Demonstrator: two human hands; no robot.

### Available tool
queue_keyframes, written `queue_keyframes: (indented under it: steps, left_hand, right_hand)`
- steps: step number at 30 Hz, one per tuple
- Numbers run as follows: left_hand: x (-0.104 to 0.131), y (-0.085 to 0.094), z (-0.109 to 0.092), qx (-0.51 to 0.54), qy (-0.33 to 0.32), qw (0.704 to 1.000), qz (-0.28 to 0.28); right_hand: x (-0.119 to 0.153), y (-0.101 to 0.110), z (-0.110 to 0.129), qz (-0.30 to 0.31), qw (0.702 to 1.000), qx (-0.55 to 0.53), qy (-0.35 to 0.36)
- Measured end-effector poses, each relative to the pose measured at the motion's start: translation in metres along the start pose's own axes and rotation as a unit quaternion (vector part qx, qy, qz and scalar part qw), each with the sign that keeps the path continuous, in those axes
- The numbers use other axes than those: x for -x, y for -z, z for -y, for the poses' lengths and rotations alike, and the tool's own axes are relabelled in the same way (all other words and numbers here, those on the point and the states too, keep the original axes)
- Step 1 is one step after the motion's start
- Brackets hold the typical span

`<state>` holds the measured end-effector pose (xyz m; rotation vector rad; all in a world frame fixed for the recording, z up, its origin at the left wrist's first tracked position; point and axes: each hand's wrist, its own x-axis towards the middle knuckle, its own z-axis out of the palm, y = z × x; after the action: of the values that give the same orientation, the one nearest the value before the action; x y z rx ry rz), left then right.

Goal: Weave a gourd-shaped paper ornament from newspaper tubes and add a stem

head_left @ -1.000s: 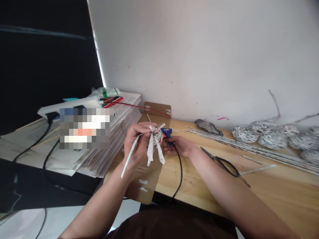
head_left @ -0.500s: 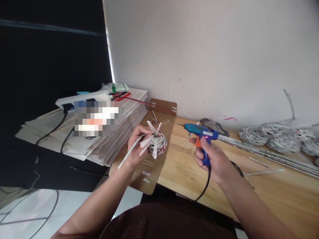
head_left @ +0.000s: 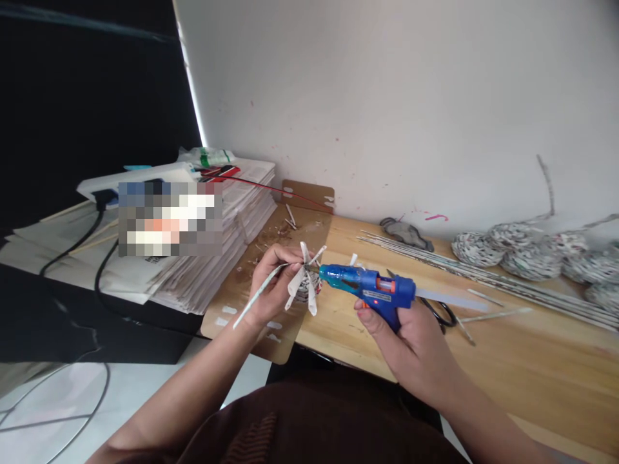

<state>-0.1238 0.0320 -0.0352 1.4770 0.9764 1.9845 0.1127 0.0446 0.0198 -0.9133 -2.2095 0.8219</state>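
My left hand (head_left: 271, 283) is closed on a small woven paper ball (head_left: 308, 288), holding it over the brown board. Several flat paper strips (head_left: 294, 287) fan out from the ball's top, and a thin pale one (head_left: 251, 301) trails back over my wrist. My right hand (head_left: 411, 341) grips a blue glue gun (head_left: 372, 290) by its handle, with a finger at the orange trigger. The gun points left, its nozzle at the centre of the strips. Whether the tip touches the paper is too small to tell.
A stack of paper (head_left: 217, 238) with a white power strip (head_left: 140, 182) stands at the left. The brown board (head_left: 275, 351) lies on the wooden table (head_left: 507, 380). Long paper rods (head_left: 464, 274), scissors (head_left: 442, 316), a grey cloth (head_left: 406, 233) and several woven balls (head_left: 527, 258) are at the right.
My right hand has brought the glue gun left to the top of the ball and turned it more side-on. The paper strips have shifted slightly, and the camera view has moved a little.
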Motion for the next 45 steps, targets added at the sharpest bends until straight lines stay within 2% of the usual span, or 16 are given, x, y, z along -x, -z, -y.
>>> queue_keyframes:
  steps: [5,14,22,29,35,45]
  left_hand:
    - [-0.0002,-0.0019,-0.0033,0.007,0.011,1.0,-0.003]
    - [0.0027,0.001,0.0002,0.005,0.008,1.0,0.005]
    - [0.0021,-0.001,-0.0036,0.004,0.01,1.0,-0.002]
    - [0.0043,0.0003,-0.0002,0.013,0.017,1.0,-0.002]
    - [0.0053,-0.0013,-0.0021,0.032,0.037,0.999,0.001]
    - [0.0058,-0.0004,0.0001,0.004,0.05,0.999,-0.012]
  right_hand:
    - [-0.0031,-0.0029,0.0029,-0.024,0.999,0.035,0.022]
    - [-0.002,-0.0028,0.0029,-0.03,0.997,0.067,0.037]
    - [0.0032,-0.0022,-0.0002,-0.015,0.997,0.062,0.032]
    - [0.0042,-0.0018,-0.0009,-0.038,0.997,0.065,0.031]
    - [0.0025,-0.005,-0.0015,-0.03,0.996,0.072,0.044]
    - [0.0035,-0.0083,-0.0007,-0.048,0.994,0.081,0.048]
